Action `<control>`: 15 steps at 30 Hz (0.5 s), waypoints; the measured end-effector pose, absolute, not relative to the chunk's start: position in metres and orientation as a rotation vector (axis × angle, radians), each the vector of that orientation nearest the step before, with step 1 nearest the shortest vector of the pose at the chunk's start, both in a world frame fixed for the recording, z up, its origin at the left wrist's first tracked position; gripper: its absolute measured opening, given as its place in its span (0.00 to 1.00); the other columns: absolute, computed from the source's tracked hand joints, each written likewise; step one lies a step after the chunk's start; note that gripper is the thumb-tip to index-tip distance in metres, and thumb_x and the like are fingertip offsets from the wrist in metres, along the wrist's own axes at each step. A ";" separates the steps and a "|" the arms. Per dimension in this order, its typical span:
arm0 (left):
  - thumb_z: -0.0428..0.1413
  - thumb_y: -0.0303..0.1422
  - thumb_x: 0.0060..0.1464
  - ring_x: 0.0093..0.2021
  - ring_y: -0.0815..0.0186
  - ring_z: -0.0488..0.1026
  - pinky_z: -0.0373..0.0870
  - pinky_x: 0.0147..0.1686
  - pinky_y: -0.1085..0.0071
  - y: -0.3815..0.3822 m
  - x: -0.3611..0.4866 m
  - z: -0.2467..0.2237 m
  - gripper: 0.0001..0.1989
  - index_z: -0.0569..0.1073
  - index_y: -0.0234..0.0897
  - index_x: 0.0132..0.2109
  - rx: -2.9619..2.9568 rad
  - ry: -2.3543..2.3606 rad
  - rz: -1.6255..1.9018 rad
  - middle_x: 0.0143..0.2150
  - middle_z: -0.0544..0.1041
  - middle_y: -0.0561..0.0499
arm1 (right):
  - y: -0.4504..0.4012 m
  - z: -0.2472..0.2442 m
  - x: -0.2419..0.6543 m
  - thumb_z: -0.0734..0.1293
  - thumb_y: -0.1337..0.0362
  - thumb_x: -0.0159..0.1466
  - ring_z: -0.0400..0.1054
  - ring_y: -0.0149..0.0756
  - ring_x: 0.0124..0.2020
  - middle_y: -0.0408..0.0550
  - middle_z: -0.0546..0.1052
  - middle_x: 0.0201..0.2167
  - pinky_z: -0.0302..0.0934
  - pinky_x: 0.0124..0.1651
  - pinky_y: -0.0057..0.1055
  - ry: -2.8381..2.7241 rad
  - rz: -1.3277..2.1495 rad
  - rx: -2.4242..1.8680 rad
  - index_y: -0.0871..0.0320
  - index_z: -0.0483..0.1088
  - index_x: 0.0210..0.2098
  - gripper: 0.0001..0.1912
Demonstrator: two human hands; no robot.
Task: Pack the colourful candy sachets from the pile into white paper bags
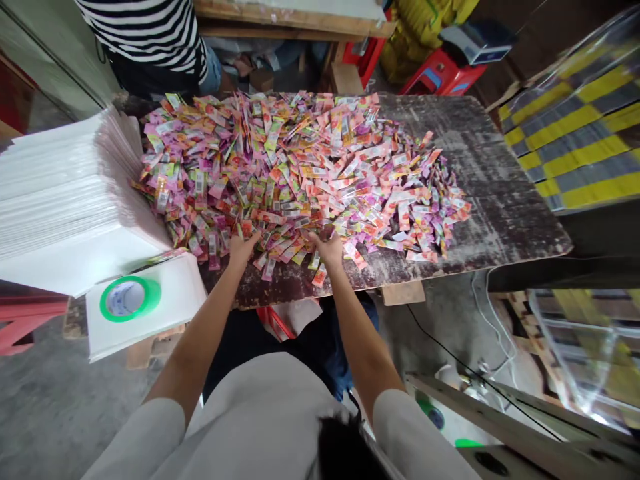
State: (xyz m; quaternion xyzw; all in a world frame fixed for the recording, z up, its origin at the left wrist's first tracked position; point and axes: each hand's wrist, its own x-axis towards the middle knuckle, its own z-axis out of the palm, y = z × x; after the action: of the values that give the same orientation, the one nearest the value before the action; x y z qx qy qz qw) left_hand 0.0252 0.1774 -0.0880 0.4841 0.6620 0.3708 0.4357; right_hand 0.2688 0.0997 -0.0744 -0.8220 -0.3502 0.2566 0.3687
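Note:
Small pink, orange, green and purple packets (300, 167) lie in a wide loose pile on a worn dark table (490, 180). My left hand (243, 245) reaches into the near edge of the pile, its fingers partly among the packets. To its right, my right hand (327, 245) touches the same edge with thumb and fingers apart. A few packets lie between the two hands. Whether the left fingers grip any packet is not clear.
A tall stack of white sheets (75, 180) stands at the left, with a green tape roll (125, 299) on white material before it. A person in a striped top (150, 33) stands across the table. Red stools (443, 73) and wrapped yellow-grey stacks (575, 133) are beyond the right side.

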 end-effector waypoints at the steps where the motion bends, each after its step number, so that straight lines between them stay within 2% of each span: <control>1: 0.64 0.41 0.42 0.38 0.57 0.77 0.72 0.38 0.65 0.185 0.033 -0.090 0.15 0.74 0.34 0.34 1.214 1.702 0.891 0.30 0.77 0.46 | 0.103 -0.074 0.266 0.71 0.45 0.53 0.70 0.42 0.36 0.48 0.74 0.32 0.64 0.42 0.37 -0.938 0.647 -2.227 0.57 0.65 0.38 0.25; 3: 0.64 0.37 0.41 0.42 0.55 0.77 0.72 0.42 0.64 0.193 0.041 -0.091 0.15 0.75 0.33 0.35 1.195 1.795 0.861 0.34 0.79 0.44 | 0.103 -0.071 0.261 0.74 0.47 0.52 0.71 0.46 0.38 0.52 0.75 0.33 0.63 0.42 0.38 -0.979 0.603 -2.413 0.58 0.64 0.40 0.27; 5: 0.64 0.36 0.41 0.42 0.56 0.77 0.71 0.43 0.64 0.192 0.038 -0.091 0.15 0.76 0.32 0.37 1.189 1.803 0.911 0.36 0.80 0.43 | 0.096 -0.068 0.256 0.72 0.48 0.56 0.72 0.49 0.39 0.56 0.75 0.36 0.64 0.41 0.39 -0.980 0.545 -2.490 0.59 0.61 0.47 0.29; 9: 0.63 0.37 0.42 0.39 0.59 0.76 0.74 0.39 0.64 0.166 0.017 -0.085 0.16 0.75 0.33 0.38 1.096 1.668 1.075 0.37 0.79 0.45 | 0.072 -0.067 0.253 0.69 0.48 0.59 0.73 0.51 0.41 0.60 0.75 0.40 0.64 0.41 0.39 -0.974 0.481 -2.574 0.61 0.58 0.52 0.31; 12: 0.64 0.38 0.41 0.30 0.64 0.73 0.72 0.29 0.67 0.141 0.009 -0.080 0.14 0.72 0.35 0.34 0.915 1.625 1.104 0.30 0.76 0.49 | 0.058 -0.074 0.249 0.70 0.54 0.59 0.72 0.51 0.41 0.58 0.75 0.37 0.64 0.43 0.40 -1.000 0.648 -2.644 0.60 0.63 0.47 0.23; 15: 0.63 0.37 0.40 0.23 0.68 0.69 0.69 0.24 0.70 0.125 0.004 -0.074 0.13 0.68 0.37 0.31 0.695 1.525 1.104 0.24 0.71 0.54 | 0.051 -0.080 0.246 0.68 0.60 0.60 0.71 0.46 0.42 0.53 0.74 0.35 0.63 0.46 0.40 -1.093 0.676 -2.450 0.57 0.66 0.38 0.10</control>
State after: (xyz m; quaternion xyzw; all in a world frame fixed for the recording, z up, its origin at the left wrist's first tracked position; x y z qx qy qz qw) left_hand 0.0045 0.1245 -0.0737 0.2921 0.6410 0.4640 0.5372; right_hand 0.2461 0.0513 -0.0798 -0.8700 -0.3882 0.2402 0.1864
